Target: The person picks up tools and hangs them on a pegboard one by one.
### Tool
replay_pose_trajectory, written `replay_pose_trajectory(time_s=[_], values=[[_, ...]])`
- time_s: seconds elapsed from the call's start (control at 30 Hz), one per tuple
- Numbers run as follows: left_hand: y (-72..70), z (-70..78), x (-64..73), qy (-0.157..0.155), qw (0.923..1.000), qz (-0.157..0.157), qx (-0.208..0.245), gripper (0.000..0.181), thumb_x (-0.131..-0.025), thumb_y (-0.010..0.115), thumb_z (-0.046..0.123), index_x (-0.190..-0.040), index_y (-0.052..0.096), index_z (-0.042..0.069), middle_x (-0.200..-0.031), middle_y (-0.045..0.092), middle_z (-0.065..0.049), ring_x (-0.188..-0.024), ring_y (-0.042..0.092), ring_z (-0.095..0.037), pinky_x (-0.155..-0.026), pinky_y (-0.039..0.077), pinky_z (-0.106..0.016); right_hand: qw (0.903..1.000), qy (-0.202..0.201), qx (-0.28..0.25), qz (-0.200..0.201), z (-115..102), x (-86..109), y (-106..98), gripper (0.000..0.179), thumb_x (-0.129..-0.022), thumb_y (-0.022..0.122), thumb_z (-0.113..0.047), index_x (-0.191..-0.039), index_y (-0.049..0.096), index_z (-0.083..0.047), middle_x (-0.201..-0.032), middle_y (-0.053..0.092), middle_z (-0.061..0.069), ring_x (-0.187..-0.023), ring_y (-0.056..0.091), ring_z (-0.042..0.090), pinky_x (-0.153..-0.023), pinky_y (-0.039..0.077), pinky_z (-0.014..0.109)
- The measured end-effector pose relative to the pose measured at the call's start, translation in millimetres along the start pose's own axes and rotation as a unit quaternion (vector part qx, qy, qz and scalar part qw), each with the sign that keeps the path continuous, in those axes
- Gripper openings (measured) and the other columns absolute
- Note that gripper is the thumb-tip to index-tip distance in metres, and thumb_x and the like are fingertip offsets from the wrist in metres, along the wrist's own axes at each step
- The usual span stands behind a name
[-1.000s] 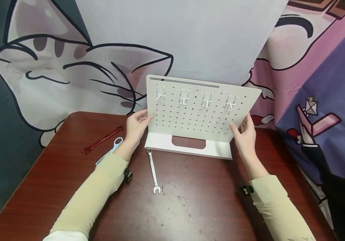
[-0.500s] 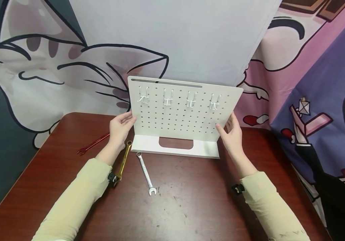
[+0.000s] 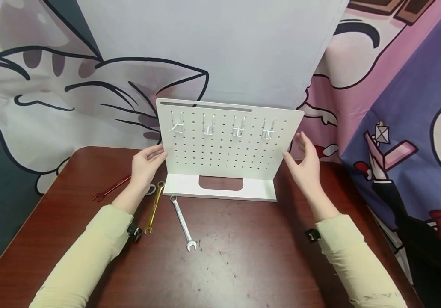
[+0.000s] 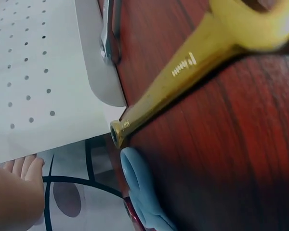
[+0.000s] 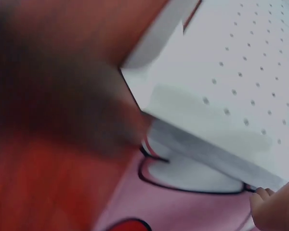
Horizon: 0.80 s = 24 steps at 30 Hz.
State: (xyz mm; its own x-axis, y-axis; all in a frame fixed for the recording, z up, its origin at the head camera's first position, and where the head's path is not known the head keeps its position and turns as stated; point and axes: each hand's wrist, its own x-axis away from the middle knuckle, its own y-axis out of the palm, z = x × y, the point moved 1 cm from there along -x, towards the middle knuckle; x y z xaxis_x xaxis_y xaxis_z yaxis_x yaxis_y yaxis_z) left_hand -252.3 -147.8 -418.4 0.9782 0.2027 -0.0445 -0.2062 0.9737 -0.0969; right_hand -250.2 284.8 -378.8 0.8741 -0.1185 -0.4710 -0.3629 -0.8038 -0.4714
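"Well, what's on the table point(image 3: 243, 252)?"
"A white pegboard point(image 3: 224, 150), standing at twelve o'clock."
"And the hands?"
"Right hand point(image 3: 306, 167) at its three, gripping nothing, fingers loose; left hand point(image 3: 144, 167) at its nine, whether gripping I can't tell."
"Then?"
"Gold wrench point(image 3: 154, 207) near its eight, silver wrench point(image 3: 182, 222) at seven."

A white board point(image 3: 220, 158) full of little holes is standing on the brown table point(image 3: 243, 252), carrying four small hooks point(image 3: 208, 131) in a row near its top and resting on its flat white foot point(image 3: 259, 191).
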Motion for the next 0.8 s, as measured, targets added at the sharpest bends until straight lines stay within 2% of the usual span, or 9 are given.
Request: replay_pose_trajectory(time_s=[0.17, 0.27, 0.4, 0.57, 0.67, 0.8], values=[[-0.2, -0.2, 1.1, -0.003, 1.0000, -0.003, -0.001, 0.044, -0.104, 0.067, 0.008, -0.145, 0.059, -0.005, -0.148, 0.063, -0.024, -0.136, 0.065, -0.026, -0.104, 0.053, -0.014, 0.9950, -0.084, 0.044, 0.033, -15.7, -20.2, -17.1, 0.071, -0.092, 0.073, -0.005, -0.157, 0.045, 0.003, -0.157, 0.055, 0.019, -0.147, 0.051, 0.036, -0.120, 0.042, 0.055], [-0.1, 0.0, 0.8, 0.001, 1.0000, 0.002, 0.003, 0.044, -0.104, 0.067, 0.008, -0.145, 0.059, -0.006, -0.148, 0.063, -0.024, -0.135, 0.065, -0.025, -0.104, 0.053, -0.014, 0.9883, -0.133, 0.062, 0.040, -27.2, -34.3, -21.3, 0.069, -0.091, 0.073, -0.004, -0.155, 0.047, 0.003, -0.155, 0.057, 0.019, -0.147, 0.051, 0.035, -0.123, 0.040, 0.051], [-0.1, 0.6, -1.0, 0.008, 0.9999, 0.007, 0.006, 0.044, -0.104, 0.066, 0.007, -0.145, 0.059, -0.006, -0.147, 0.063, -0.024, -0.128, 0.068, -0.016, -0.104, 0.053, -0.015, 0.9808, -0.170, 0.088, 0.038, -39.4, -50.7, -22.1, 0.068, -0.092, 0.073, -0.005, -0.155, 0.048, 0.003, -0.154, 0.057, 0.021, -0.146, 0.051, 0.035, -0.125, 0.038, 0.048], [0.4, 0.6, -0.9, 0.002, 1.0000, 0.005, 0.003, 0.045, -0.104, 0.067, 0.008, -0.146, 0.058, -0.006, -0.148, 0.062, -0.025, -0.123, 0.069, -0.009, -0.105, 0.053, -0.015, 0.9718, -0.199, 0.126, 0.010, -45.4, -62.7, -19.9, 0.069, -0.093, 0.073, -0.007, -0.156, 0.046, 0.003, -0.154, 0.055, 0.023, -0.145, 0.050, 0.039, -0.126, 0.036, 0.050], [0.9, -0.1, 0.1, -0.001, 1.0000, 0.000, 0.007, 0.045, -0.104, 0.067, 0.008, -0.146, 0.058, -0.006, -0.148, 0.062, -0.024, -0.120, 0.069, -0.006, -0.105, 0.053, -0.015, 0.9557, -0.244, 0.165, -0.013, -46.1, -66.0, -18.3, 0.068, -0.094, 0.071, -0.008, -0.155, 0.045, 0.005, -0.154, 0.054, 0.025, -0.145, 0.049, 0.042, -0.127, 0.035, 0.052], [1.6, -0.8, 1.3, -0.001, 1.0000, -0.003, 0.009, 0.045, -0.104, 0.067, 0.008, -0.146, 0.058, -0.006, -0.148, 0.063, -0.024, -0.118, 0.068, -0.003, -0.104, 0.053, -0.013, 0.9218, -0.318, 0.219, -0.036, -46.0, -69.3, -15.5, 0.064, -0.095, 0.068, -0.009, -0.153, 0.046, 0.008, -0.152, 0.055, 0.029, -0.142, 0.051, 0.045, -0.127, 0.035, 0.054]])
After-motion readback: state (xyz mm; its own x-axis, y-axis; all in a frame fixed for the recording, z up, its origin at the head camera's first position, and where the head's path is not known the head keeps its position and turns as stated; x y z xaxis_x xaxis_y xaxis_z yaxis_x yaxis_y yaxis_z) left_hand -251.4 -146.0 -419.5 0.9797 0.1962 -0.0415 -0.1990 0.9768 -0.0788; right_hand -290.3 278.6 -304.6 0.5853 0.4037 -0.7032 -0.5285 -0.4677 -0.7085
